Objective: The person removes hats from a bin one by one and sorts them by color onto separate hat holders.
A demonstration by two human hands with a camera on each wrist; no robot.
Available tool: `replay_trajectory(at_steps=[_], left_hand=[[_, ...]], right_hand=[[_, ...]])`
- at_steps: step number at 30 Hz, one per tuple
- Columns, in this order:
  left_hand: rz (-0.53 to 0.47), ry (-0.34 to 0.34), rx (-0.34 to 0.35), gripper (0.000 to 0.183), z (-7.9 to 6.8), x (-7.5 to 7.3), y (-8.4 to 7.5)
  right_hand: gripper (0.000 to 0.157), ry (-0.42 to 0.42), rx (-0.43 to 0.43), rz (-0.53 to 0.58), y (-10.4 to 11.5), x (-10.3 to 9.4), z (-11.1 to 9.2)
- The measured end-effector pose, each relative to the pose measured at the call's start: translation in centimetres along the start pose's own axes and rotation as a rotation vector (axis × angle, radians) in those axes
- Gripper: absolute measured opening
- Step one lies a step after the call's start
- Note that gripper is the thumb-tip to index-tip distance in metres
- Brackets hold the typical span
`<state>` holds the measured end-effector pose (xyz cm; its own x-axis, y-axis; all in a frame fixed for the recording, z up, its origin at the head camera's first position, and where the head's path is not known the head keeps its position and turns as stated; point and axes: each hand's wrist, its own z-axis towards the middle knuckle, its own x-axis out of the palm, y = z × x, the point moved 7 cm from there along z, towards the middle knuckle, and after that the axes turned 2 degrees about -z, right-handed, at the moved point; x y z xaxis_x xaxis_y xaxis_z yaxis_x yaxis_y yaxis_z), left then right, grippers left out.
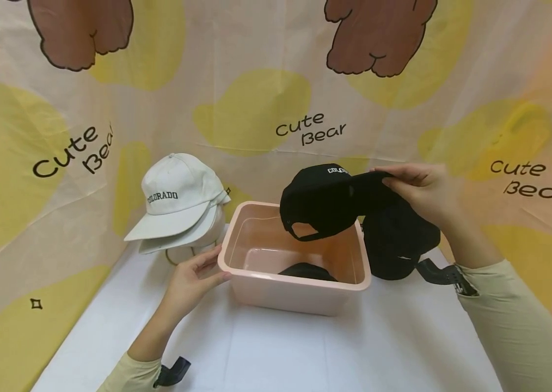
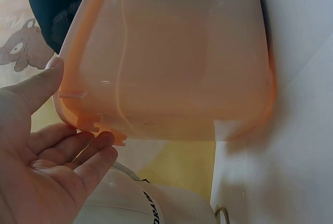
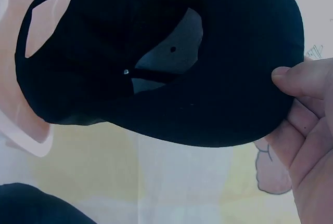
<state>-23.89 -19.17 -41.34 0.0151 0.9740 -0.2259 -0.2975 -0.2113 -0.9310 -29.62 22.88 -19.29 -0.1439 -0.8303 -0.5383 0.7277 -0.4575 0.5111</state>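
Note:
By its brim, a black baseball cap (image 1: 312,201) is pinched between the thumb and fingers of my right hand (image 1: 425,190). The cap hangs tilted over the back right of a pink plastic bin (image 1: 286,296). Its underside and rear strap face the right wrist view, where the thumb (image 3: 291,81) presses on the brim. My left hand (image 1: 195,277) grips the bin's left rim at the front corner, thumb and fingers on either side in the left wrist view. Inside the bin lies a black item (image 1: 307,270), mostly hidden by the front wall.
White caps (image 1: 175,196), the top one lettered COLORADO, sit on a white head-shaped stand left of the bin. More black headwear (image 1: 396,245) stands to its right, partly behind the held cap. A printed cloth (image 1: 251,114) hangs behind the white table (image 1: 276,348).

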Motion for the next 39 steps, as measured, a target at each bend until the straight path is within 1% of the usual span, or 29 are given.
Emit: replay_trajectory(at_steps=[6, 9, 14, 17, 22, 26, 29, 39], left_hand=[[0.005, -0.003, -0.004, 0.073, 0.0, 0.0, 0.0], [0.001, -0.003, -0.007, 0.072, 0.0, 0.0, 0.0], [-0.005, -0.004, -0.009, 0.072, 0.0, -0.1, 0.2], [-0.003, -0.004, -0.002, 0.071, 0.1, -0.2, 0.4], [-0.001, 0.000, 0.008, 0.071, 0.2, -0.3, 0.7], [-0.002, 0.006, 0.013, 0.071, 0.4, -0.4, 0.8], [-0.006, 0.006, 0.022, 0.071, 0.5, -0.4, 0.9], [-0.029, 0.019, 0.032, 0.070, 0.9, -0.3, 1.4]], right_hand=[[0.026, -0.070, 0.022, 0.061, -0.1, -2.2, 0.2], [0.025, -0.118, 0.040, 0.055, -0.5, -3.6, 0.2], [0.025, -0.216, 0.087, -0.025, -1.4, -5.8, 0.3], [0.023, -0.269, 0.106, -0.053, -2.0, -6.9, 0.4], [0.022, -0.342, 0.132, -0.094, -3.0, -8.5, 0.4], [0.022, -0.394, 0.175, -0.136, -4.2, -9.8, 0.1], [0.022, -0.426, 0.208, -0.153, -5.3, -10.6, -0.1], [0.021, -0.495, 0.256, -0.222, -8.2, -12.1, -1.1]])
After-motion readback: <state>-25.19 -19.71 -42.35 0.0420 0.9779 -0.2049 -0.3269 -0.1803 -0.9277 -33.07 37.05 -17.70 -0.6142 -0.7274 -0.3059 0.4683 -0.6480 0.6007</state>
